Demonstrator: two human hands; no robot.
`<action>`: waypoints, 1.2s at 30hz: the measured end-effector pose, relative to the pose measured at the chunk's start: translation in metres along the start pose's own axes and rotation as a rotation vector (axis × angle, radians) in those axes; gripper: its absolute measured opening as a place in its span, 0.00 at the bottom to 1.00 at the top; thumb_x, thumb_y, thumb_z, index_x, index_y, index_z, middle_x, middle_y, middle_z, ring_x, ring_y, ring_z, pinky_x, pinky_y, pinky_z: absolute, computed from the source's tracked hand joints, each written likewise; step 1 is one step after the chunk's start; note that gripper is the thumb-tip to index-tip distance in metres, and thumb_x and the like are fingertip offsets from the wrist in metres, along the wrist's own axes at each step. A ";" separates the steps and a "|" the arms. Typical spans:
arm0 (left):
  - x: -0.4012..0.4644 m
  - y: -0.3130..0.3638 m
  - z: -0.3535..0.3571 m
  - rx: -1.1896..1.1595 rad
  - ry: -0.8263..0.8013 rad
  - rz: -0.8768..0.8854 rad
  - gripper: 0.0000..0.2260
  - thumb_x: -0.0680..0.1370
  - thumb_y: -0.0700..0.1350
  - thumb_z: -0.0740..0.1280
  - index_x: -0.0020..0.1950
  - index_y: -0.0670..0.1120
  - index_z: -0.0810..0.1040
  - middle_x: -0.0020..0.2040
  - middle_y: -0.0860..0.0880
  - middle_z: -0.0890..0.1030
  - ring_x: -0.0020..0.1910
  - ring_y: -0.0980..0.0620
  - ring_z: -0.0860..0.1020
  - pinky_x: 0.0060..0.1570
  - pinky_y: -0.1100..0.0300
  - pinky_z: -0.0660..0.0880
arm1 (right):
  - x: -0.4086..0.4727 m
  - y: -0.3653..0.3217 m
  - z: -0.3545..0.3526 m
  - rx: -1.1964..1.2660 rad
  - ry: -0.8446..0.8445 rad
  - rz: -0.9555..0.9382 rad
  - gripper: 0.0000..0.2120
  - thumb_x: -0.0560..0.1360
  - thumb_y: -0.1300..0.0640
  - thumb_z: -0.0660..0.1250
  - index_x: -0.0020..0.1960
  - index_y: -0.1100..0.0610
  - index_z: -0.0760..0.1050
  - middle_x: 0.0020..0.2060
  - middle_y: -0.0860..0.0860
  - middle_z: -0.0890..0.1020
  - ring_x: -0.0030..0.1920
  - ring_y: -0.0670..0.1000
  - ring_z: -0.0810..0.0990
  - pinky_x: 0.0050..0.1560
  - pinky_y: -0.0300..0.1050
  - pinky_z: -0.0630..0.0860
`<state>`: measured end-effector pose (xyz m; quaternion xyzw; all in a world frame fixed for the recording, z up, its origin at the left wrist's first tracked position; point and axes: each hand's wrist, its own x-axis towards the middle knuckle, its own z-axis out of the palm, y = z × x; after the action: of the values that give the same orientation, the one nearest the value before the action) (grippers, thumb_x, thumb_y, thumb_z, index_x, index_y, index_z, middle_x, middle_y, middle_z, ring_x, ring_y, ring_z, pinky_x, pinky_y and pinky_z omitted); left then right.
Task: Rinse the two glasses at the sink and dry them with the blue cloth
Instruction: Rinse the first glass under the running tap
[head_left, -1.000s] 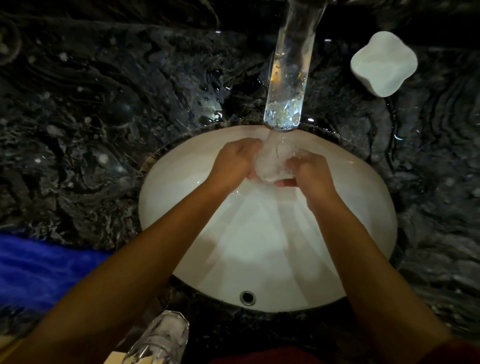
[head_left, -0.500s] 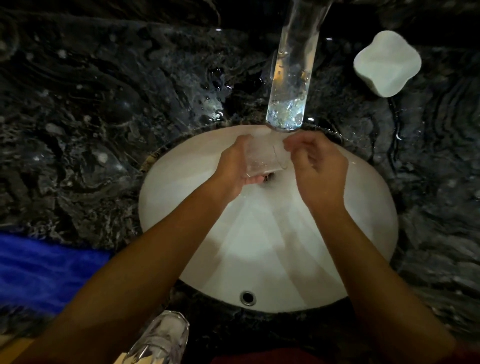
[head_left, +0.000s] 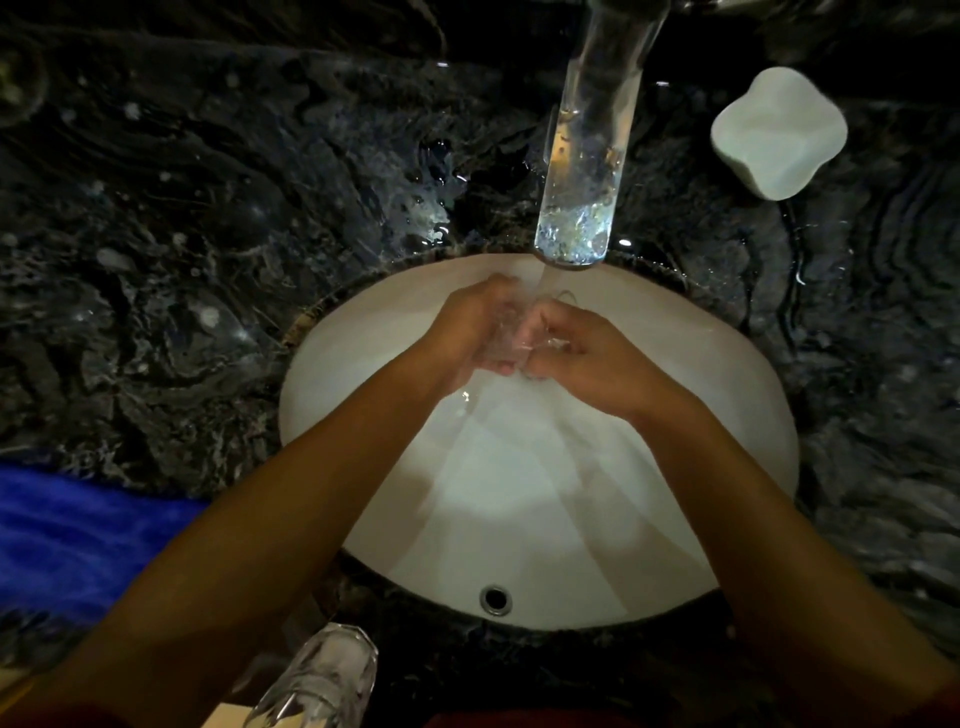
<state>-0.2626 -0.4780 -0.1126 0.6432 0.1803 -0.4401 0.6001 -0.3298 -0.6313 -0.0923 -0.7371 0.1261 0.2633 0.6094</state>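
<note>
Both hands have closed back around the glass (head_left: 511, 340) under the tap's stream: left hand (head_left: 475, 327) gripping, right hand (head_left: 576, 351) rubbing. Rinsing continues; the second glass (head_left: 324, 675) and blue cloth (head_left: 78, 530) wait nearer the person, leftward.

I stand at a washbasin in what looks like a home or hotel bathroom. An oval white sink (head_left: 363, 415) is set under a dark veined marble worktop (head_left: 182, 260), wet with splashes near the tap (head_left: 587, 171), from which water runs. A white soap dish (head_left: 779, 132) sits to the right of the tap, and a blue cloth (head_left: 78, 540) lies on the left.
</note>
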 end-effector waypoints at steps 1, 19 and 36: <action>0.001 -0.002 0.000 -0.021 -0.001 -0.028 0.16 0.83 0.55 0.59 0.49 0.47 0.83 0.40 0.49 0.86 0.34 0.53 0.83 0.32 0.59 0.77 | 0.000 0.001 -0.003 0.019 0.028 -0.017 0.05 0.69 0.57 0.70 0.43 0.55 0.77 0.43 0.51 0.80 0.48 0.52 0.80 0.51 0.52 0.78; -0.006 -0.008 0.023 0.008 0.112 0.251 0.10 0.83 0.41 0.63 0.44 0.49 0.79 0.35 0.54 0.83 0.32 0.56 0.80 0.34 0.62 0.75 | 0.015 -0.005 0.006 0.567 0.373 0.403 0.29 0.84 0.45 0.61 0.28 0.58 0.77 0.26 0.57 0.82 0.35 0.61 0.84 0.52 0.54 0.83; -0.012 0.002 0.018 0.207 0.105 0.072 0.15 0.82 0.56 0.57 0.49 0.46 0.76 0.40 0.46 0.79 0.34 0.49 0.77 0.27 0.60 0.74 | 0.013 -0.003 0.022 0.273 0.516 0.033 0.20 0.81 0.51 0.68 0.33 0.55 0.84 0.28 0.54 0.85 0.31 0.52 0.85 0.38 0.43 0.80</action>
<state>-0.2742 -0.4915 -0.1000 0.7300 0.1421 -0.4001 0.5356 -0.3223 -0.6077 -0.0999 -0.6888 0.3231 0.0576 0.6464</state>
